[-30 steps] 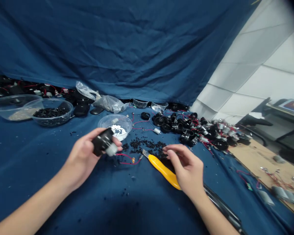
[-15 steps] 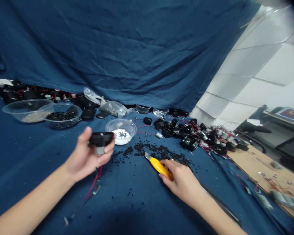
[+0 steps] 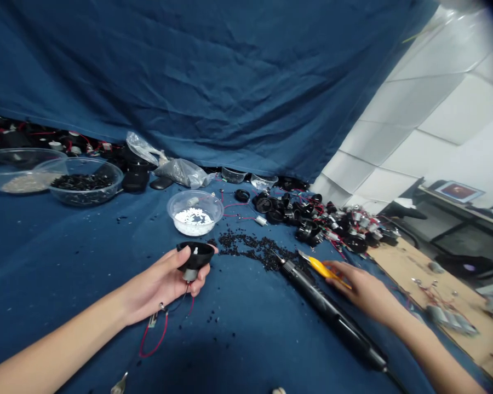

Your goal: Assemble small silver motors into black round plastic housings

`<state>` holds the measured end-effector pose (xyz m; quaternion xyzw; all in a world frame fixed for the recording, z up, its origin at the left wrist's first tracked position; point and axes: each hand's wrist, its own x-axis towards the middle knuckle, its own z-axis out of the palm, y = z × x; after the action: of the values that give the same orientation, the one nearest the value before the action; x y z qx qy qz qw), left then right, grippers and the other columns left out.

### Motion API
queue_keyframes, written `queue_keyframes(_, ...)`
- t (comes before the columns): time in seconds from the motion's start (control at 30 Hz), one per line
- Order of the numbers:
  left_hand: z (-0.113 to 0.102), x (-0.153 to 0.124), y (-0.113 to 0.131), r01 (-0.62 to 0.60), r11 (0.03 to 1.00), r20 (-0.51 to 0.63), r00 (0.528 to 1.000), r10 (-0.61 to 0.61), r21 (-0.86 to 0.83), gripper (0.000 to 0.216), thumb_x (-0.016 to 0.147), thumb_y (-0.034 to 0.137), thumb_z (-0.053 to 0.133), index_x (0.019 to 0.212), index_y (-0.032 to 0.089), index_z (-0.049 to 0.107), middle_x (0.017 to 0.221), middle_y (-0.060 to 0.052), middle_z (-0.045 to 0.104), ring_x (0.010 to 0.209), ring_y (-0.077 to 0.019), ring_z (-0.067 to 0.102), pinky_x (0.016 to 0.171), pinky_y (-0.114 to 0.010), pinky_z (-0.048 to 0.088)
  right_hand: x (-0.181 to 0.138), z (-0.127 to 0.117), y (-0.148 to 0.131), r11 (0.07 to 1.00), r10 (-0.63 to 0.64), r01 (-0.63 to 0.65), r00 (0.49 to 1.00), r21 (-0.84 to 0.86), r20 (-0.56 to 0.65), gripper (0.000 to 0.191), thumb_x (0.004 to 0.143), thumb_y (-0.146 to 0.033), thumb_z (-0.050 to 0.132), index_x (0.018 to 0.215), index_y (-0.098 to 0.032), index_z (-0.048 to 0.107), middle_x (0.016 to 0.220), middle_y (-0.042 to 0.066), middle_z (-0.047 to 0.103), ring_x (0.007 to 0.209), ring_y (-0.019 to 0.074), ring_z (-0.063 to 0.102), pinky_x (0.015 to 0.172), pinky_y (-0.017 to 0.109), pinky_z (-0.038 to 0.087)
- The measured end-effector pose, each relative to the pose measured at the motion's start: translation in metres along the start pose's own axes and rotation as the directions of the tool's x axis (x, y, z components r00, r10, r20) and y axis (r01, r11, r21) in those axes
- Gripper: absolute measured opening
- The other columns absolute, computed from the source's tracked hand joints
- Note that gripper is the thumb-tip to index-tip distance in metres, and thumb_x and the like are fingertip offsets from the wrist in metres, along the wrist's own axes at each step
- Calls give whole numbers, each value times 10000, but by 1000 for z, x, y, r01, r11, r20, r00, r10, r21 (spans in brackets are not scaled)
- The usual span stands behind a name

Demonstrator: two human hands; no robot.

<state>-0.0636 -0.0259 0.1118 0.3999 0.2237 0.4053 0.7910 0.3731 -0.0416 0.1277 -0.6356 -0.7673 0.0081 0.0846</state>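
Closed round a black cup-shaped housing (image 3: 202, 253) is my left hand (image 3: 164, 284). A silver motor (image 3: 190, 274) sits under the housing, a small white piece stands inside it, and red and black wires hang below with a small circuit board. My right hand (image 3: 359, 287) grips a yellow utility knife (image 3: 321, 268), its blade pointing away to the left. Just left of the knife lies a black electric screwdriver (image 3: 332, 312) with its cord running toward me. Small black pieces (image 3: 250, 243) are scattered on the blue cloth beyond its tip.
A clear bowl of white pieces (image 3: 194, 221) stands behind my left hand. Farther left are a bowl of black parts (image 3: 86, 189) and a bowl of light-coloured bits (image 3: 20, 178). Black housings (image 3: 275, 208) and wired motors pile up at right, near a wooden board (image 3: 419, 273).
My right hand has moved right with the utility knife, uncovering the electric screwdriver. The left hand has come lower and slightly right, still holding the housing. The view has shifted a little.
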Motion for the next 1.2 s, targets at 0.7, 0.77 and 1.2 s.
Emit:
queue_keyframes(0.7, -10, -1, 2, 68, 988, -100, 993, -54, 139, 435, 818, 481, 712, 1171, 226, 711, 948, -68, 690, 760, -175, 596, 728, -272, 518, 106, 31, -150, 913, -359, 336, 931, 230, 65, 132, 974, -260, 611, 991, -137, 654, 986, 40, 671, 894, 185, 659, 815, 384, 559)
queue_keyframes(0.77, -11, -1, 0, 73, 989, -102, 993, -60, 128, 440, 814, 471, 719, 1182, 230, 704, 944, -67, 689, 764, -176, 592, 730, -272, 510, 107, 25, -134, 911, -310, 293, 951, 290, 10, 137, 979, -258, 603, 1024, -136, 646, 981, 38, 669, 888, 185, 660, 814, 385, 559)
queue_keyframes(1.2, -6, 0, -1, 70, 985, -77, 995, -58, 156, 416, 822, 472, 710, 1160, 230, 701, 925, -62, 689, 759, -173, 575, 729, -269, 483, 107, 50, -80, 827, -103, 55, 993, 560, 55, 205, 990, -327, 590, 977, -131, 648, 898, 23, 665, 762, 152, 654, 714, 329, 567)
